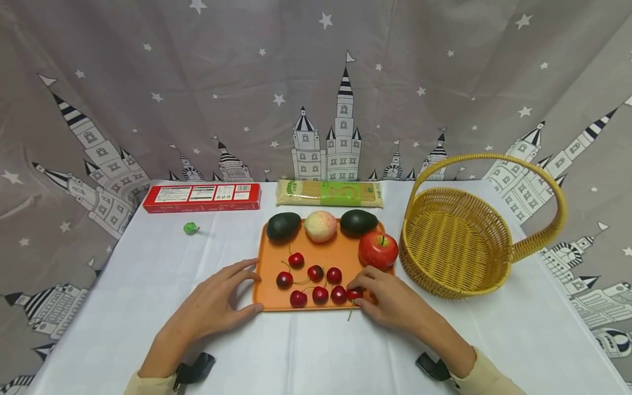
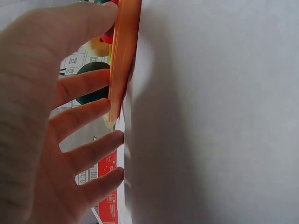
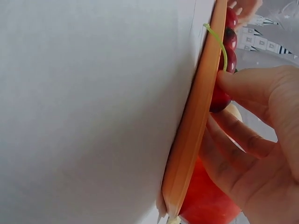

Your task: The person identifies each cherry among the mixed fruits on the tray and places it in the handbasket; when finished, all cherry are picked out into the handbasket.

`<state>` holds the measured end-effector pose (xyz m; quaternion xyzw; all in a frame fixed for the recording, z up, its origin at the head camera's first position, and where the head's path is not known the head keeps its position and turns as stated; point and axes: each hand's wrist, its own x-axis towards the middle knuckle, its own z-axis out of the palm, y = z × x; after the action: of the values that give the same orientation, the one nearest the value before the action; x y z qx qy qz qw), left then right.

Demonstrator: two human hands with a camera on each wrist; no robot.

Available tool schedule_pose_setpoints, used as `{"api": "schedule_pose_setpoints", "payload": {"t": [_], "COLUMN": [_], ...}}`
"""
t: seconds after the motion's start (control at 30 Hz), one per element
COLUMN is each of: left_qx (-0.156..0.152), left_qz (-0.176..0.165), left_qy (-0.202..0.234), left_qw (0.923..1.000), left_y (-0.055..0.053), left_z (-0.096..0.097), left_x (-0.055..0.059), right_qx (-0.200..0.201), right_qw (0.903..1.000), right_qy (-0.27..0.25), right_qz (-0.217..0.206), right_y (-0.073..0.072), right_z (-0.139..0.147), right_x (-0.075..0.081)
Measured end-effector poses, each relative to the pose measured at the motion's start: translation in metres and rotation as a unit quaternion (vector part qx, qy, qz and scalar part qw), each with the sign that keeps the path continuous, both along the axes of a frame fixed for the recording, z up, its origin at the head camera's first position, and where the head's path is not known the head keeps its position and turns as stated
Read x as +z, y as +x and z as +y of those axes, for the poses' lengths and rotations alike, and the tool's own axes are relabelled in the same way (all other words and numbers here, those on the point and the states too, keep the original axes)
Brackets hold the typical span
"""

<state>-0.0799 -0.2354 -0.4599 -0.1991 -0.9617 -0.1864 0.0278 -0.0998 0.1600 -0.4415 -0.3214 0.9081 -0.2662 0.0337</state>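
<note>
An orange tray [image 1: 326, 253] lies on the white tablecloth. My left hand [image 1: 212, 303] touches its left edge with thumb and fingertips, the fingers spread in the left wrist view. At the front right corner, my right hand [image 1: 392, 300] pinches a red cherry [image 1: 354, 294] between thumb and fingers; its green stem [image 3: 223, 44] hangs over the tray rim. Several other cherries [image 1: 320, 295] lie on the tray to the left of it. Behind my right hand sits a red apple [image 1: 378, 250]. Two avocados [image 1: 283, 226] and a peach [image 1: 321, 226] line the tray's back.
To the right of the tray stands a yellow wicker basket [image 1: 456, 244] with a tall handle. A packet of noodles [image 1: 328, 193] lies behind the tray. At the back left are a red box [image 1: 202, 197] and a small green item [image 1: 190, 228]. A grey curtain hangs behind.
</note>
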Motion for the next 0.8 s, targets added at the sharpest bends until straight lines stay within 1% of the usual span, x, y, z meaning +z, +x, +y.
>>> {"api": "schedule_pose_setpoints", "payload": {"t": [0.13, 0.27, 0.4, 0.57, 0.63, 0.8], "left_qx": [0.002, 0.006, 0.007, 0.006, 0.007, 0.008], "left_qz": [-0.004, -0.013, -0.013, -0.012, -0.013, -0.012], "left_qy": [-0.002, -0.005, 0.001, 0.005, 0.005, 0.002], "left_qw": [1.0000, 0.9999, 0.9999, 0.9999, 0.9999, 0.9999], "left_y": [0.000, 0.002, 0.002, 0.001, 0.001, 0.000], "left_z": [0.000, 0.000, 0.000, 0.000, 0.000, 0.000], "left_x": [0.000, -0.001, -0.002, -0.002, -0.002, -0.002], "right_qx": [-0.003, -0.002, 0.001, -0.002, -0.007, -0.022], "right_qw": [1.0000, 0.9993, 0.9980, 0.9955, 0.9950, 0.9949], "right_qy": [0.006, 0.018, 0.022, 0.010, 0.001, -0.025], "right_qz": [0.005, 0.031, 0.060, 0.094, 0.100, 0.096], "right_y": [-0.001, -0.001, -0.002, -0.005, -0.006, -0.009], "right_z": [-0.001, 0.001, 0.004, 0.011, 0.013, 0.021], "right_x": [0.000, 0.004, 0.012, 0.025, 0.029, 0.037]}}
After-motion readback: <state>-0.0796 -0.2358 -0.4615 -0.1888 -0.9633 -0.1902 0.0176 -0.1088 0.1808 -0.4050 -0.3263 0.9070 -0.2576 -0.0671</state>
